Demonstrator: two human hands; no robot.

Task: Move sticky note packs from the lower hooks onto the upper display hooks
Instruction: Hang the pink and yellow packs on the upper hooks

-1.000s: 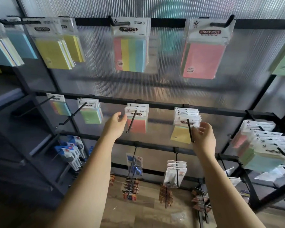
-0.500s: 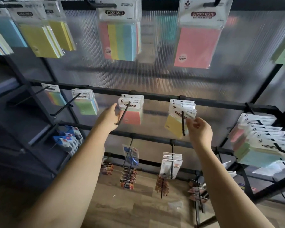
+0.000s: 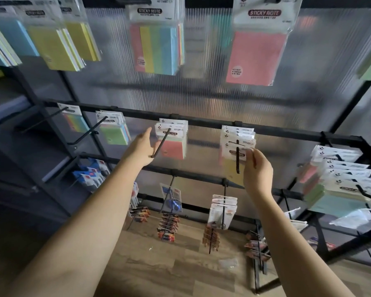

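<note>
On the middle rail, several yellow sticky note packs (image 3: pixel 234 146) hang on a black hook (image 3: pixel 237 159). My right hand (image 3: pixel 256 168) pinches the right edge of the front yellow pack, near the hook's tip. To the left, several pink packs (image 3: pixel 174 144) hang on another hook (image 3: pixel 161 144). My left hand (image 3: pixel 142 146) reaches beside that hook with fingers extended, touching the left edge of the pink packs. On the upper rail hang a striped multicolour pack (image 3: pixel 156 46) and a large pink pack (image 3: pixel 257 54).
More packs hang at upper left (image 3: pixel 49 43) and on the right-side rack (image 3: pixel 338 181). Green packs (image 3: pixel 114 131) and a rainbow pack (image 3: pixel 75 121) share the middle rail. Scissors (image 3: pixel 172 200) and small carded items hang below, over a wooden floor (image 3: pixel 159 264).
The view has tilted down, so the upper packs sit higher in frame. My right hand has taken the front yellow pack's edge and drawn it toward the hook's tip. My left hand reached closer to the pink packs.
</note>
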